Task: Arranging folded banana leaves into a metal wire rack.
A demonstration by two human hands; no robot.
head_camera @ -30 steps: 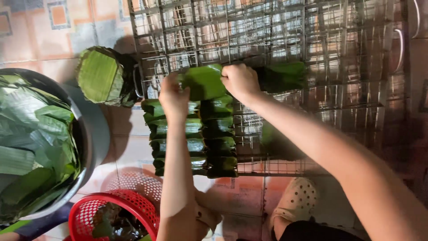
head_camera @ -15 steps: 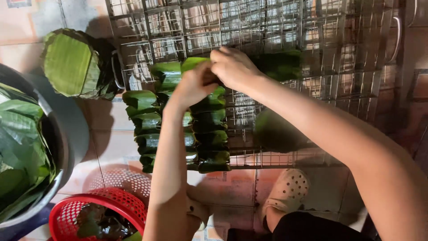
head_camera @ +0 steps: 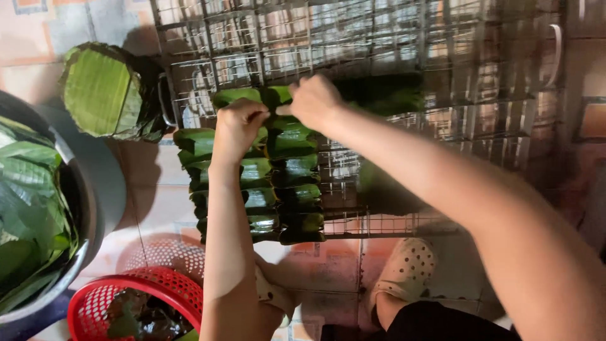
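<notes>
- a wire grill rack [head_camera: 379,57] fills the upper middle and right of the frame, lying flat on the tiled floor [head_camera: 158,202], its grid of thin metal bars open at the front edge near the centre.
- a big metal pot [head_camera: 95,189] sits at the left edge, packed with loose banana leaves [head_camera: 25,208].
- a red plastic basket [head_camera: 158,290] shows at the lower left, with dark scraps inside.
- a round stack of folded leaf pieces [head_camera: 101,91] lies at the upper left, just beside the rack's corner.
- rows of leaf-wrapped parcels [head_camera: 290,189] lie side by side on the rack in the centre of the frame, two columns running from the hands down toward the rack's near edge.
- a pale perforated clog [head_camera: 407,268] is on the floor at the lower middle, below the rack.
- the right hand [head_camera: 314,101] is at the centre top, fingers curled together and pinched on the end of the top parcel [head_camera: 243,96].
- the left hand [head_camera: 238,126] is just beside it, to its left, fingers bent and closed on the same parcel, which is at the head of the rows, touching the parcels below it.
</notes>
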